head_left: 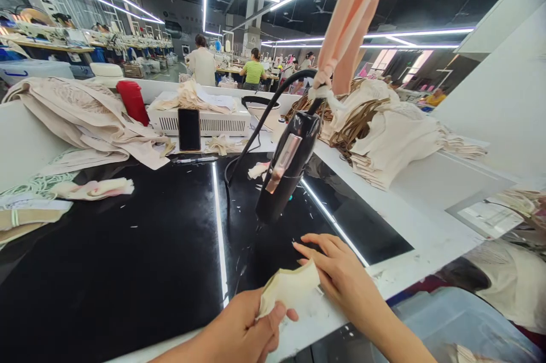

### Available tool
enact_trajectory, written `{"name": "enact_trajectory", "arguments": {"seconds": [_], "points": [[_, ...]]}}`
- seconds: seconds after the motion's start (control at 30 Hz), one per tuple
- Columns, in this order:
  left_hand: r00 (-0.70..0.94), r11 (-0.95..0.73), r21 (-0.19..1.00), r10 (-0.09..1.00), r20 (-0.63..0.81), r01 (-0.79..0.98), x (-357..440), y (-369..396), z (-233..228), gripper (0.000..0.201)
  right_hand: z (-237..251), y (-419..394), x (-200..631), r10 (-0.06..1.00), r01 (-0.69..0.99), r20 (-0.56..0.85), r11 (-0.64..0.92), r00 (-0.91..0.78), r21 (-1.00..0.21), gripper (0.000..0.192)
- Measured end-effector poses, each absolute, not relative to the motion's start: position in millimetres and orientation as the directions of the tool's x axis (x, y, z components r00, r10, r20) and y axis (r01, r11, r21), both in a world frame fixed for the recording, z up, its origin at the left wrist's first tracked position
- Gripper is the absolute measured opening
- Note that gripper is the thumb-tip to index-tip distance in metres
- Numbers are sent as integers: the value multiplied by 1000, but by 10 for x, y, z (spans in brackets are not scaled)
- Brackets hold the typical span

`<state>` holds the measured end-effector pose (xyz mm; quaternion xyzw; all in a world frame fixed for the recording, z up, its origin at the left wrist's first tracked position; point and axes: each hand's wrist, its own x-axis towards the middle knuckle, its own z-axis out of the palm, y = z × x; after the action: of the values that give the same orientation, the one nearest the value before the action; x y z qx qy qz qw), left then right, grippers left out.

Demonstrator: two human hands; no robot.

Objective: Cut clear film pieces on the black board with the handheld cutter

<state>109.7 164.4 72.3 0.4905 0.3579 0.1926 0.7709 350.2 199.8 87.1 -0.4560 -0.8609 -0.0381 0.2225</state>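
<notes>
Both my hands grip a small cream fabric piece (290,290) at the near edge of the glossy black table (128,260). My left hand (241,331) pinches its lower left corner between thumb and fingers. My right hand (339,272) holds its right side, fingers stretched over the top edge. Just beyond my right hand a black handheld tool (288,166) hangs nose-down over the table, suspended by a peach cloth strip (352,16), its black cable (264,118) looping back.
A large pile of cream pieces with brown straps (384,130) lies on the white ledge at right. Cream garments (85,118), a red object (133,101), a phone (189,130) and a white machine (213,119) stand behind. People work at distant tables.
</notes>
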Motion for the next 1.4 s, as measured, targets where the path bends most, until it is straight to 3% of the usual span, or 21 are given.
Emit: {"name": "enact_trajectory", "arguments": {"seconds": [0.07,0.2,0.37,0.43,0.57,0.87,1.17,1.3,1.4], "points": [[666,409,911,666,-337,51,1096,1639,742,87,882,1950,3575,767,800,414,585,-490,-137,27],[673,397,917,668,-319,40,1083,1640,777,82,996,1744,3825,791,837,464,521,-399,-169,44],[667,389,919,668,-331,66,1079,1643,785,83,1129,1555,3815,785,877,581,417,-215,-239,22],[656,381,922,677,-333,74,1089,1639,777,82,1149,1531,3667,760,832,595,490,-262,-260,8],[655,373,925,682,-326,72,1108,1633,741,81,1116,1543,3340,683,705,584,665,-439,-247,21],[648,307,949,709,-278,70,1116,1627,782,70,988,1571,3124,699,755,561,629,-443,-187,20],[642,274,959,722,-258,78,1122,1623,845,65,1062,1579,3071,662,651,529,719,-531,-245,3],[644,266,958,716,-268,103,1114,1626,903,60,1062,1579,3072,733,695,482,653,-480,-301,8],[652,257,960,710,-267,112,1118,1646,892,63,1043,1576,3079,734,675,419,669,-535,-311,7]]}}
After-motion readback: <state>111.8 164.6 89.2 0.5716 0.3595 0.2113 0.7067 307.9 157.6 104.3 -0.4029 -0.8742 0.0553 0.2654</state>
